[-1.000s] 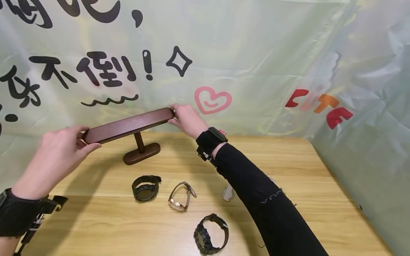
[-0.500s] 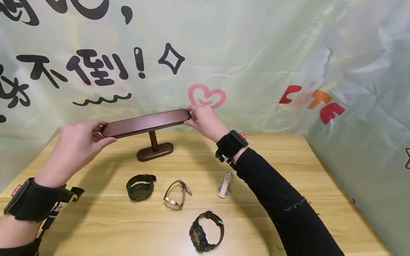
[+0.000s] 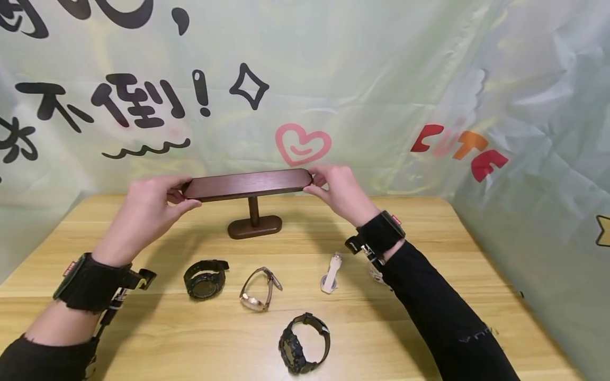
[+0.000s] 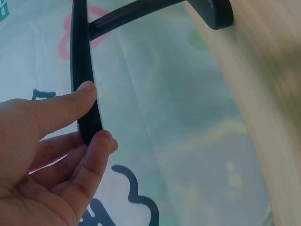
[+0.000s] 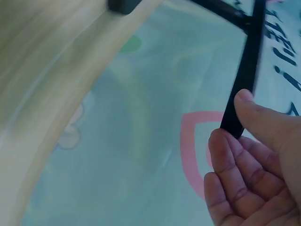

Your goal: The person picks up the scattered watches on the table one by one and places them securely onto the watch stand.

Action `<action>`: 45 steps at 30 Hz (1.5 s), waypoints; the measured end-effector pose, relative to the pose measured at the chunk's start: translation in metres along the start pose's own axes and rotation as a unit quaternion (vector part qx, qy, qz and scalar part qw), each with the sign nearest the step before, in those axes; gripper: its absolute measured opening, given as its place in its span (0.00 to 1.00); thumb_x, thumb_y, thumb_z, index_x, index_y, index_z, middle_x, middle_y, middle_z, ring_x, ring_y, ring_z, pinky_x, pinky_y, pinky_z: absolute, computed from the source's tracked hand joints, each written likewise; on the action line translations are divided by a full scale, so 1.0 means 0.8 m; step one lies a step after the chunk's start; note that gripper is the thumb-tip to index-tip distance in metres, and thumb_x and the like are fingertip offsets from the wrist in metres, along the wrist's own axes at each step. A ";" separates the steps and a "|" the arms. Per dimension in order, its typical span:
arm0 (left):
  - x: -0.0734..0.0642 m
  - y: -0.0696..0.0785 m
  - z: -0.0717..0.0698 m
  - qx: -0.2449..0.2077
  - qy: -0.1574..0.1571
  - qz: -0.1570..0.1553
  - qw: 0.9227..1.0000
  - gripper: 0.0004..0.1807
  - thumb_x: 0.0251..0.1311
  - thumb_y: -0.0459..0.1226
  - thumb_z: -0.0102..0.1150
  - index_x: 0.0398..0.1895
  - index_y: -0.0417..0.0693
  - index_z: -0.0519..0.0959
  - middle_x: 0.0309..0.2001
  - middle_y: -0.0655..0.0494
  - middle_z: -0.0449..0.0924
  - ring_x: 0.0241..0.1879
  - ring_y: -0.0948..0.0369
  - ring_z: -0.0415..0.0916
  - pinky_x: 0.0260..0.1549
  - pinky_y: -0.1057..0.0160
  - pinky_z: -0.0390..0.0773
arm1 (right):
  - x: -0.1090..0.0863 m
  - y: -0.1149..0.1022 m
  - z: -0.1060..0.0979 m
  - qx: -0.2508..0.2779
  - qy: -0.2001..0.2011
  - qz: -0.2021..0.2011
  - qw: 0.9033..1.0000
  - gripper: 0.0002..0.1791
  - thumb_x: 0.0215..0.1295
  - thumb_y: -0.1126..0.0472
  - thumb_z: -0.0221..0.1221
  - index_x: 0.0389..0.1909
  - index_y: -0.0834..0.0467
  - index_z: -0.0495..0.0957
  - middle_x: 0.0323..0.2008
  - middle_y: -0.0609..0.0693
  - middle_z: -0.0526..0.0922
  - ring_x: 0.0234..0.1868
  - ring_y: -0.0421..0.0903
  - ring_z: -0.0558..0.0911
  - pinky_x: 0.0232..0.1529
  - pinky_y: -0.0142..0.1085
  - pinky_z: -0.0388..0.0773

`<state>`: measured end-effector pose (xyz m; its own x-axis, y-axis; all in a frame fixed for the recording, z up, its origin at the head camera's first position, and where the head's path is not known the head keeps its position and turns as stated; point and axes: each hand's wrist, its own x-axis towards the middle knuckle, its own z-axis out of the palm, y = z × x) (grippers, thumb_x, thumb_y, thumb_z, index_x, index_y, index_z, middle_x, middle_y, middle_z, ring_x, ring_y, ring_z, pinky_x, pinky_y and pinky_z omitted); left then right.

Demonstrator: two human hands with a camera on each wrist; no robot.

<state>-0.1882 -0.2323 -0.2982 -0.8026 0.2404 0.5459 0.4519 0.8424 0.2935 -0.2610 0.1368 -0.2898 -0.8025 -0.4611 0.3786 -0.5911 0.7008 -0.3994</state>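
A dark brown wooden T-shaped watch stand (image 3: 248,184) is at the back of the table in the head view, its long top bar nearly level above a post and an oval base (image 3: 254,226). My left hand (image 3: 154,203) pinches the bar's left end between thumb and fingers. At the other end, my right hand (image 3: 340,193) grips the bar the same way. Both wrist views show the bar's tip between thumb (image 4: 86,89) and fingers, with the post branching off it. In front of the stand lie two black watches (image 3: 204,279) and a brown-strapped watch (image 3: 257,291).
A white-strapped watch (image 3: 331,275) lies right of centre on the wooden table (image 3: 190,338). Another pale item (image 3: 378,273) is partly hidden by the right forearm. The second black watch (image 3: 293,346) is nearest the front. A printed cloth (image 3: 381,79) hangs behind the table.
Both hands and the watch stand have shifted right in the view, and the slanted top bar has turned nearly level. The white-strapped watch, partly covered before, shows fully. The hands kept their hold.
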 end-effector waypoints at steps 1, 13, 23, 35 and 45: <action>0.001 0.003 0.002 -0.005 0.000 0.002 1.000 0.16 0.60 0.36 0.80 0.48 0.42 0.87 0.36 0.46 0.92 0.33 0.53 0.89 0.29 0.62 0.81 | -0.005 0.002 -0.002 0.001 0.004 0.003 1.000 0.21 0.72 0.58 0.71 0.61 0.63 0.84 0.46 0.57 0.91 0.45 0.51 0.91 0.54 0.44 0.88; 0.013 0.040 0.026 -0.043 -0.004 0.017 0.999 0.21 0.63 0.35 0.77 0.57 0.36 0.86 0.43 0.39 0.91 0.37 0.48 0.90 0.38 0.44 0.88 | -0.066 0.021 -0.031 -0.003 0.034 0.023 0.999 0.22 0.71 0.57 0.72 0.61 0.63 0.84 0.43 0.56 0.91 0.44 0.51 0.90 0.51 0.48 0.86; 0.017 0.069 0.044 -0.048 -0.018 0.013 0.999 0.27 0.64 0.35 0.76 0.65 0.34 0.82 0.45 0.38 0.90 0.39 0.47 0.88 0.42 0.45 0.86 | -0.109 0.030 -0.050 -0.042 0.062 0.041 0.996 0.22 0.70 0.57 0.72 0.60 0.63 0.84 0.40 0.56 0.91 0.45 0.54 0.89 0.48 0.49 0.84; 0.012 0.065 0.043 -0.050 -0.026 -0.013 0.998 0.28 0.65 0.37 0.76 0.66 0.35 0.82 0.48 0.37 0.90 0.42 0.45 0.88 0.48 0.42 0.83 | -0.116 0.026 -0.039 -0.055 0.072 0.039 0.995 0.24 0.73 0.57 0.69 0.63 0.66 0.82 0.41 0.58 0.90 0.46 0.55 0.88 0.55 0.53 0.83; 0.012 0.067 0.042 -0.058 -0.037 -0.025 0.997 0.29 0.67 0.39 0.74 0.68 0.35 0.80 0.53 0.34 0.89 0.45 0.43 0.88 0.52 0.38 0.82 | -0.118 0.028 -0.038 -0.041 0.075 0.038 0.996 0.24 0.73 0.56 0.70 0.63 0.65 0.81 0.43 0.57 0.89 0.48 0.56 0.88 0.55 0.52 0.83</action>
<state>-0.1852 -0.1687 -0.3039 -0.8498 0.2383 0.4702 0.4495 0.7935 0.4101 -0.1964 0.2127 -0.3091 -0.8203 -0.3225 0.4723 -0.5148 0.7760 -0.3643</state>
